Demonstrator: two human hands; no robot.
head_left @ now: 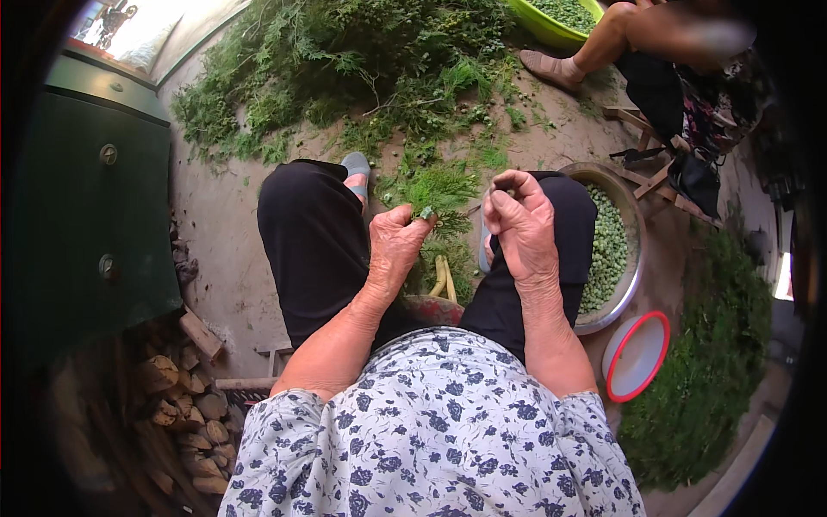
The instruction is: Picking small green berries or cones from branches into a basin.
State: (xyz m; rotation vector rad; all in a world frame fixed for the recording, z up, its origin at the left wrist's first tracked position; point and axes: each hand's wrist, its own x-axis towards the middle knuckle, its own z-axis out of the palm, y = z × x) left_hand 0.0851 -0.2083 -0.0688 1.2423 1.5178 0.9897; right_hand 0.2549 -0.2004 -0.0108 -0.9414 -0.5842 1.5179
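Note:
My left hand (pixel 398 246) is closed on a feathery green evergreen sprig (pixel 444 191), pinched between thumb and fingers above my lap. A small pale-green cone (pixel 425 212) shows by the fingertips. My right hand (pixel 523 226) is raised over my right knee, a little apart from the sprig. Its thumb and forefinger are pressed together; what lies between them, if anything, I cannot make out. Beside my right knee stands a wide metal basin (pixel 638 246) with many small green cones (pixel 608 250) in it, partly hidden by my leg.
A big heap of evergreen branches (pixel 336 65) lies ahead, with another pile (pixel 702 379) at right. Near it tilts a white bowl with a red rim (pixel 636 356). Far right, another person (pixel 594 52) sits by a lime-green tub (pixel 551 33). Firewood (pixel 194 414) and a green cabinet (pixel 103 215) stand left.

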